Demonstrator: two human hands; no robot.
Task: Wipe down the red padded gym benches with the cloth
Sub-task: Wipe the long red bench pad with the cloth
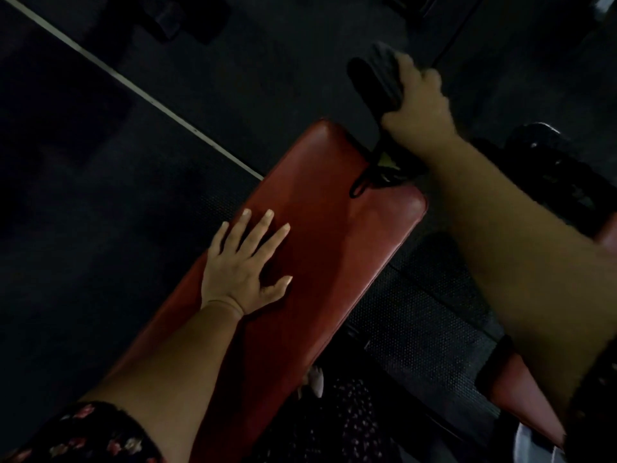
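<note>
Left hand (245,267) lies flat with fingers spread on the red bench (320,248) pad near its left edge, probably to steady the person while reaching. Right hand (417,105) is curled tight around a dark cloth (377,78), held just beyond the far right corner of the bench, off the pad and above the dark floor (100,162). From this position the cloth looks ready to come down onto the far end for a wipe.
</note>
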